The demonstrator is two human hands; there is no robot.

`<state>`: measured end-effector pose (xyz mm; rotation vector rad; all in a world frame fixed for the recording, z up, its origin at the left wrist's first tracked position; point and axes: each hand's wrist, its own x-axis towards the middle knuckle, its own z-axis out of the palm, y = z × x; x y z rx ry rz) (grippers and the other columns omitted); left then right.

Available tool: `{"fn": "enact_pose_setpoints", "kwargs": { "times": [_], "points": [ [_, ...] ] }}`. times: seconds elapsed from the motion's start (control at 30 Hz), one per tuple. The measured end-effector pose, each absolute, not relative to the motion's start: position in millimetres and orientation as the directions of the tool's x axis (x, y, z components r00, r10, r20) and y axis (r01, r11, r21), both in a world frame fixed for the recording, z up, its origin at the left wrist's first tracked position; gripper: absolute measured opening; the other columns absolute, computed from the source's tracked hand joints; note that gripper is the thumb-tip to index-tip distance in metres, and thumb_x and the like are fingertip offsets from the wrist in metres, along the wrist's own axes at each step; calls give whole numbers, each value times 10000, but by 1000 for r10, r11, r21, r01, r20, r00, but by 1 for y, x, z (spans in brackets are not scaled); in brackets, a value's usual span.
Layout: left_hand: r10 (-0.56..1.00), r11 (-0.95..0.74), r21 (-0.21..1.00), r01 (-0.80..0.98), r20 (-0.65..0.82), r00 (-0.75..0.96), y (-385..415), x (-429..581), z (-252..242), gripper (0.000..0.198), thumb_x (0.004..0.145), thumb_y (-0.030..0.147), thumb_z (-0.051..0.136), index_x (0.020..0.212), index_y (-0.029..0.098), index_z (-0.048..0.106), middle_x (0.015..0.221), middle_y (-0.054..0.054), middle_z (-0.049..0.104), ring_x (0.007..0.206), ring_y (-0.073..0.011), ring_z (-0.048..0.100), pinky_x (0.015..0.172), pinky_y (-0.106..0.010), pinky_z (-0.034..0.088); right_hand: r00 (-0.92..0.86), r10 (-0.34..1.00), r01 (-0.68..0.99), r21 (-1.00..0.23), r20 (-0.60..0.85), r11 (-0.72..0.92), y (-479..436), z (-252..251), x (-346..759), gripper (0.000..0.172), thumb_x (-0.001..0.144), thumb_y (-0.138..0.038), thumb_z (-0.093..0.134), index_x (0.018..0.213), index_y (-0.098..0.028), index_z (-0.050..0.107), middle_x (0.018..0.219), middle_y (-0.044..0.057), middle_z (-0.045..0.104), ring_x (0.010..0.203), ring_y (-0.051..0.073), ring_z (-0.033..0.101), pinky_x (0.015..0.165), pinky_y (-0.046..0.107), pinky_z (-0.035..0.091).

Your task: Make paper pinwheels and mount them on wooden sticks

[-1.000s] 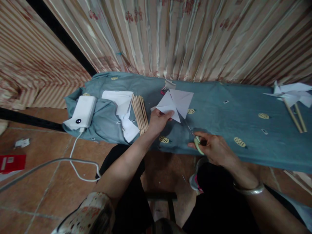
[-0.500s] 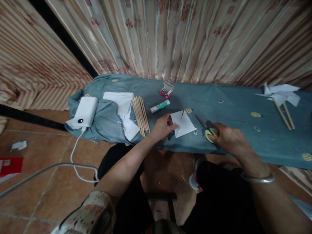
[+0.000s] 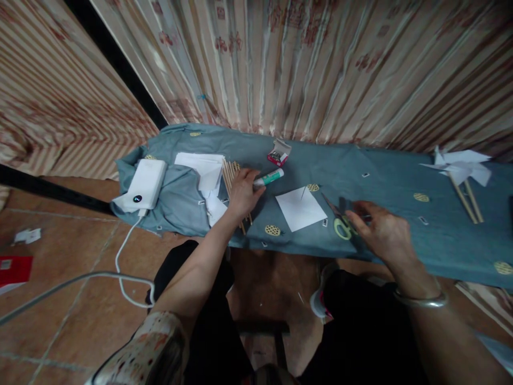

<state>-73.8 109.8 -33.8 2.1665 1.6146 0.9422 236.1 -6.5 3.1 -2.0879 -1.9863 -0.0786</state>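
My left hand (image 3: 243,193) reaches across a bundle of wooden sticks (image 3: 227,176), with thumb and fingers closed about the left end of a glue stick (image 3: 271,177). A square white paper (image 3: 300,209) with a slit running in from its far corner lies flat, touched by neither hand. Green-handled scissors (image 3: 340,226) rest on the cloth to the right of the paper. Just beside their handles is my right hand (image 3: 380,229), its fingers apart and holding nothing.
A blue-grey cloth (image 3: 385,176) covers the narrow table. White paper sheets (image 3: 206,170) and a white power bank (image 3: 145,184) with a cable are at the left. A small red box (image 3: 278,153) of metal pieces sits behind the glue stick. Paper pinwheels (image 3: 460,163) on sticks lie far right.
My left hand has let go of the paper and moved left to the glue stick. My right hand has released the scissors onto the cloth.
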Motion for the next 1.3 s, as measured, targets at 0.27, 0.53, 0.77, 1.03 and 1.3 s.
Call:
{"fn": "enact_pose_setpoints", "kwargs": {
  "times": [0.27,0.53,0.77,1.03,1.3],
  "points": [
    [944,-307,563,768,281,172,118,-73,-39,124,787,142,657,898,180,697,903,-84,678,932,-257,613,902,-411,471,38,961,946,-320,273,54,-6,6,216,382,930,-418,469,1085,-156,698,1062,166,749,978,317,711,882,439,532],
    [969,-209,940,270,162,184,84,-51,-14,170,757,188,701,926,165,708,895,-45,706,796,-159,634,755,-285,499,123,992,381,-923,-1,-48,-3,12,161,366,784,-477,704,1042,-219,691,1001,89,758,886,229,713,842,385,562],
    [948,-143,985,97,108,299,48,-35,-10,229,729,241,758,946,173,732,883,-52,683,780,-157,628,715,-256,504,61,941,-310,-902,-334,-300,14,4,131,353,603,-461,864,810,-217,716,796,11,735,703,137,682,665,257,568],
    [971,-23,996,90,0,239,56,-44,-19,303,717,264,773,991,166,689,888,-45,692,723,-140,618,694,-260,509,98,930,-347,-888,-355,-302,25,-9,144,306,685,-480,819,817,-230,702,781,7,739,701,136,688,681,261,583],
    [927,-368,721,588,229,298,85,-69,-20,236,804,118,601,1016,180,682,1049,-91,657,933,-206,611,843,-344,503,161,908,-384,-872,-387,-303,32,-11,167,307,658,-487,844,750,-246,677,708,-20,709,643,122,665,669,258,577]
  ]
}}
